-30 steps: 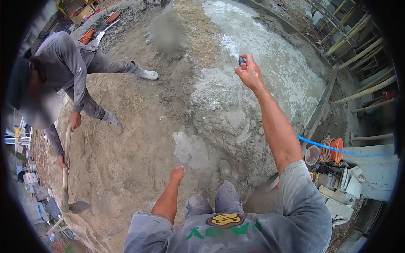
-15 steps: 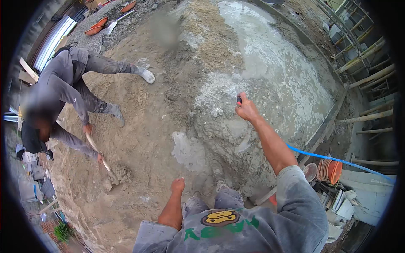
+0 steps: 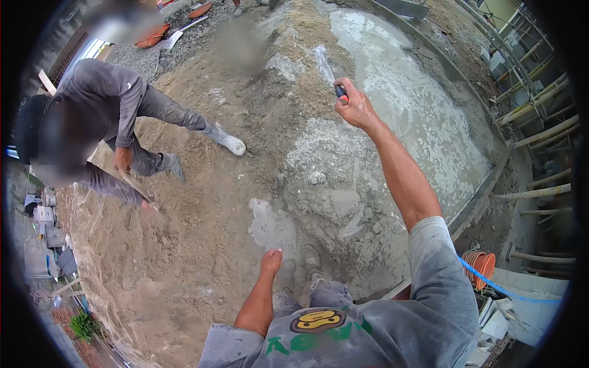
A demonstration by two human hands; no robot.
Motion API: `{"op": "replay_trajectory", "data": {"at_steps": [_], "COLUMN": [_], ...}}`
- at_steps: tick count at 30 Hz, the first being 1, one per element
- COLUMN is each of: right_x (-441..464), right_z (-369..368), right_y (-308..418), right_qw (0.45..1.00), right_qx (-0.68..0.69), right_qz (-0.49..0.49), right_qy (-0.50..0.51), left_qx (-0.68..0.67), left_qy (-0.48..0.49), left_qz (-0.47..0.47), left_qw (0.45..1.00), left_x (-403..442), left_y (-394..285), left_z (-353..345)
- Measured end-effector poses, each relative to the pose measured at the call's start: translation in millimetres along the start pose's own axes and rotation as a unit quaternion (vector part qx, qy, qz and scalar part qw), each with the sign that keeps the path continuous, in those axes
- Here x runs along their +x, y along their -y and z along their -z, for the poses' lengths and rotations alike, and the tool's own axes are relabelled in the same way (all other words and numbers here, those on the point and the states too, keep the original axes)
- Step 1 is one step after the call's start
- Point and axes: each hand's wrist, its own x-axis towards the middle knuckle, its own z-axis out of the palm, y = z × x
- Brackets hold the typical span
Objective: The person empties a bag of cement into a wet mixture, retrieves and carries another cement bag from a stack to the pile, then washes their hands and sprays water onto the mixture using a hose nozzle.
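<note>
My right hand (image 3: 356, 109) is closed around a dark hose nozzle (image 3: 340, 92) with a red part, held out on an extended arm. Water (image 3: 323, 61) sprays from it onto the sandy strip (image 3: 307, 30) beside the wet grey slurry (image 3: 392, 80). Low in front of my body, my left hand (image 3: 271, 260) is curled closed above the muddy ground, near a pale wet patch (image 3: 270, 226). Whether anything is in its fingers is too small to tell.
At the left a co-worker (image 3: 98, 116) bends over, both hands on a wooden handle (image 3: 136, 186). A blue hose (image 3: 491, 283) runs at the right by an orange reel (image 3: 481, 267). Poles (image 3: 546, 132) stand at the far right; orange pans (image 3: 152, 38) lie at the upper left.
My right hand has swung up from its lower position, and spray shows again, now on the sandy strip. My left hand has shifted slightly right and up. The co-worker's tool and front foot have moved.
</note>
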Motion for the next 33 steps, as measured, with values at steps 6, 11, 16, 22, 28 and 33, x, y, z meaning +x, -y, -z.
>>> {"op": "replay_trajectory", "data": {"at_steps": [6,11,16,22,28,33], "right_x": [29.6,50.2,66.4,69.6,64.2,48.1], "right_z": [-2.6,7.2,38.9,69.8,84.2,77.9], "right_y": [-17.0,-22.0,-20.7,-11.4,-1.2,13.8], "right_qw": [0.996,0.996,0.99,0.985,0.979,0.967], "right_qx": [0.048,0.033,0.003,0.025,0.139,0.232], "right_qz": [0.022,0.007,0.051,0.079,0.05,0.027], "right_qy": [-0.075,-0.088,-0.129,-0.149,-0.142,-0.101], "left_qx": [0.011,0.001,0.018,0.037,0.016,0.006], "left_qy": [-0.049,-0.081,-0.073,-0.042,0.0,-0.009], "left_qz": [0.029,0.057,0.056,0.042,-0.003,-0.01], "left_qw": [0.998,0.995,0.996,0.998,1.0,1.0], "left_x": [3.9,-12.7,-14.6,0.1,11.6,10.0], "left_y": [42.8,57.1,51.6,17.3,-12.2,-3.8], "left_z": [41.2,57.2,50.1,22.4,9.7,17.6]}}
